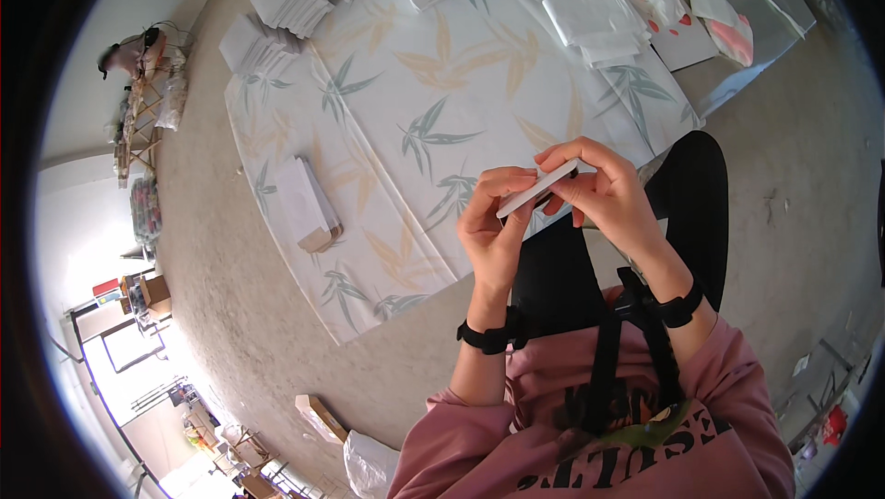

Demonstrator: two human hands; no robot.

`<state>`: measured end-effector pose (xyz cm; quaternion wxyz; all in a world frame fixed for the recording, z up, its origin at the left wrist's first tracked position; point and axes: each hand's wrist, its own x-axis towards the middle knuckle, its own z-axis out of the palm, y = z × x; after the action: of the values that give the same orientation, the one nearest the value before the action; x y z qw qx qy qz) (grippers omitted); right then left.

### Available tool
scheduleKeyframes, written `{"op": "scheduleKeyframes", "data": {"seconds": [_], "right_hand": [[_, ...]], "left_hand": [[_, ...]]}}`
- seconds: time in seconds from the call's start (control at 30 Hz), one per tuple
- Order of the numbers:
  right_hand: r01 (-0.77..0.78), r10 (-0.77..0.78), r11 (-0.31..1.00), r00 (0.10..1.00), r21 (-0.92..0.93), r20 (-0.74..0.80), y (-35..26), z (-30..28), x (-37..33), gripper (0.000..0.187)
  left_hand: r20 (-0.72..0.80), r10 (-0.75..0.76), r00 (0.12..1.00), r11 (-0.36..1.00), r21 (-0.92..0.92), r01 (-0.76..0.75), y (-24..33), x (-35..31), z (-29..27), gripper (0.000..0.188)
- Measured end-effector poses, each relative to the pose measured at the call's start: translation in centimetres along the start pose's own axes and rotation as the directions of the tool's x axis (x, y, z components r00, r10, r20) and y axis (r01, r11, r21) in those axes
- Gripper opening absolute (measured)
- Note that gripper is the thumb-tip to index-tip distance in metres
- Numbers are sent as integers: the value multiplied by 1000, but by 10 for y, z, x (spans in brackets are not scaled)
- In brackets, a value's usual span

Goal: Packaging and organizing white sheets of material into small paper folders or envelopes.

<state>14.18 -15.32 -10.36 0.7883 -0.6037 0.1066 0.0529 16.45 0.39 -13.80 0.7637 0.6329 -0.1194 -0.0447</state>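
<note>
While the far edge of the leaf-printed cloth (pixel 369 144) is crowded by white stacks (pixel 290 3), the far right corner is taken up by a looser white pile (pixel 597 24), with red-and-white packaging (pixel 659 3) lying just beyond it. Over at the left, a narrow white bundle (pixel 306 197) is laid out, its near end edged in brown, and on the floor at the near left a cardboard box (pixel 321 418) is set close beside a pale plastic bag (pixel 371 464). Counted up: at least five stacks, one pile, one bundle, one box, one bag, and two wrists ringed by black bands (pixel 486 340). And to the grip! One thin white piece (pixel 529 194) is held over the cloth's near edge, its left end clamped by the left hand (pixel 493 220), its right end pinched by the right hand (pixel 607 187), its underside being partly hidden by fingers
</note>
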Motion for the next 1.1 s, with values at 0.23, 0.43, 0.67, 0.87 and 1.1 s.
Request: {"op": "scheduleKeyframes", "data": {"seconds": [0.23, 0.43, 0.67, 0.87, 1.1], "right_hand": [[-2, 9, 996, 998, -94, 67, -2, -10, 5, 9], [-17, 17, 1000, 997, -13, 71, -2, -10, 6, 18], [20, -22, 999, 994, -27, -109, 6, 9, -5, 26], [135, -145, 989, 965, -63, -218, 10, 31, -12, 28], [107, -142, 983, 960, -151, -241, 9, 35, -9, 27]], "left_hand": [[71, 69, 995, 985, 156, -79, 1, 7, -10, 15], [28, -40, 999, 998, 45, 38, 11, 8, -7, 12], [-292, 113, 950, 973, 224, -47, -1, -11, 16, 27], [-421, 216, 881, 950, 299, -90, 1, -9, 29, 28], [-491, 127, 862, 981, 191, -36, -3, -4, 24, 32]]}}
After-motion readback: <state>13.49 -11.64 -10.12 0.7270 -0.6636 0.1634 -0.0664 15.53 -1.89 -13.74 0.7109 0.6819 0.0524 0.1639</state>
